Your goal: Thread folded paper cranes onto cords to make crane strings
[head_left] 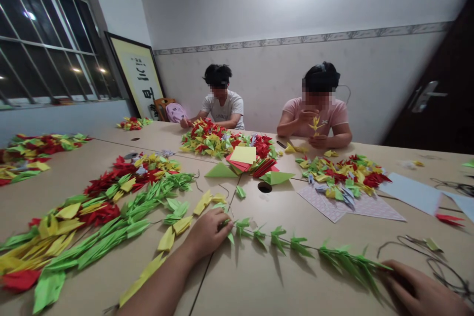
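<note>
A string of green folded-paper cranes (277, 239) stretches between my two hands, just above the table. My left hand (209, 232) is closed with its fingertips pinched on the string's left end. At the other end, my right hand (418, 286) is closed on the string beside the bunched cranes, partly cut off by the frame edge. Several cranes are spaced apart near my left hand and packed closer near my right. A strand of yellow folded paper (166, 239) lies beside my left forearm, next to thick green strands (122, 227).
Mixed red, yellow and green paper piles (215, 138) spread over the joined tables. Square paper sheets (243, 154) lie mid-table near a round cable hole (264, 187). Dark cord (437, 261) curls at right. Two people (224, 108) sit across; the right one holds a yellow crane (316, 126).
</note>
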Tool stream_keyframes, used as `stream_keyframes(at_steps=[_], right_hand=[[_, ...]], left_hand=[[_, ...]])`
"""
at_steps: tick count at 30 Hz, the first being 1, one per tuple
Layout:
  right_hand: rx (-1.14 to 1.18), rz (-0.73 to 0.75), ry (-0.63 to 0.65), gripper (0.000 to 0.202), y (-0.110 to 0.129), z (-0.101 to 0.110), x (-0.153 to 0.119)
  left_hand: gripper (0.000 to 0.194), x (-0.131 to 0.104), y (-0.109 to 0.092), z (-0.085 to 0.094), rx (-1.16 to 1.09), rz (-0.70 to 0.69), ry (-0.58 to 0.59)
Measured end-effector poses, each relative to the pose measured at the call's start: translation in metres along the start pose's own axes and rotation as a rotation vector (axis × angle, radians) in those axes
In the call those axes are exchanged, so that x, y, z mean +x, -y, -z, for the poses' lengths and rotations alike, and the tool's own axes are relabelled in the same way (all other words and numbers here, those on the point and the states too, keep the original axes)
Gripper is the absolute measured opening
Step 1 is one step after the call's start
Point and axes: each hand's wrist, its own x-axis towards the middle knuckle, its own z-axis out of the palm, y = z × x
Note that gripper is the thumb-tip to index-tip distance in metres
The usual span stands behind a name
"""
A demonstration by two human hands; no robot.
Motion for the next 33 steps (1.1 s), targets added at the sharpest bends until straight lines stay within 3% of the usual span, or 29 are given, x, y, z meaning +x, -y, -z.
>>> stream_keyframes(at_steps=[5, 13, 16, 21, 25, 33], right_hand=[[0.004, -0.043, 0.016, 0.041, 0.014, 0.011, -0.002], [0.021, 0.012, -0.006, 0.033, 0.034, 0.024, -0.01], [-0.007, 0.004, -0.001, 0.033, 0.038, 0.026, -0.011], [-0.042, 0.013, 0.025, 0.034, 0.042, 0.03, -0.014], [-0.041, -0.007, 0.081, 0.037, 0.04, 0.03, -0.013], [-0.031, -0.011, 0.065, 0.036, 0.035, 0.029, -0.012]], left_hand=[[0.032, -0.002, 0.002, 0.001, -0.082, 0.003, -0.022], [0.064, -0.006, 0.003, 0.004, 0.005, -0.021, 0.041], [0.057, -0.004, 0.001, 0.003, 0.088, -0.007, 0.057], [0.027, -0.002, -0.005, 0.006, 0.114, -0.065, 0.073], [0.031, -0.003, -0.005, 0.008, 0.079, -0.073, 0.061], [0.037, -0.003, -0.004, 0.006, 0.038, -0.067, 0.036]])
